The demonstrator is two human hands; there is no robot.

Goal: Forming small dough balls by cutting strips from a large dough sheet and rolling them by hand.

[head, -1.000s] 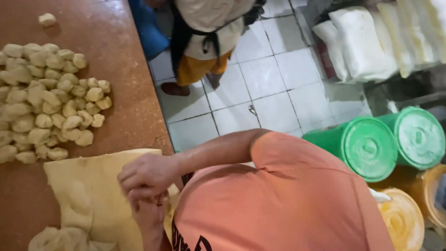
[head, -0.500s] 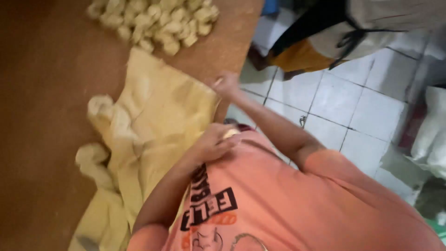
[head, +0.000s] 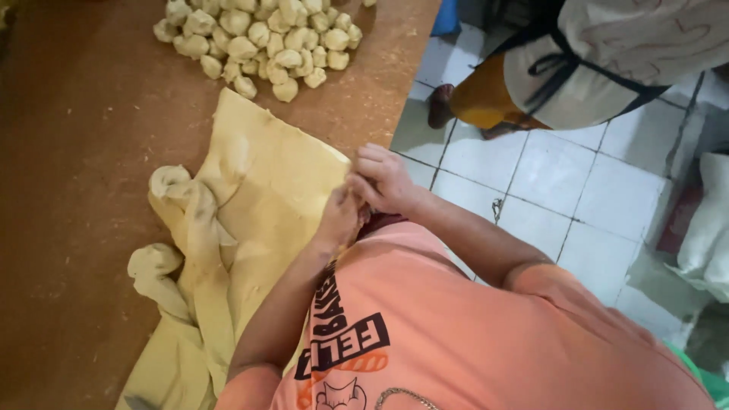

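Observation:
A flat yellow dough sheet (head: 258, 197) lies on the brown table (head: 76, 152), with rolled dough strips (head: 186, 220) piled on its left side. My left hand (head: 340, 219) and my right hand (head: 383, 181) meet at the sheet's right edge, close to the table's edge. Their fingers are curled together around a small bit of dough that is mostly hidden between them. A heap of small dough pieces (head: 262, 42) sits farther up the table. My orange shirt (head: 456, 342) fills the lower part of the view.
The table's edge (head: 410, 83) runs diagonally beside a white tiled floor (head: 547, 190). Another person in an apron (head: 607, 61) stands on the tiles at the upper right. White sacks (head: 706, 228) lie at the right edge.
My hands, half a second ago apart with the right one at the sheet's far edge, have come together at the sheet's near edge. The view has swung since a second ago.

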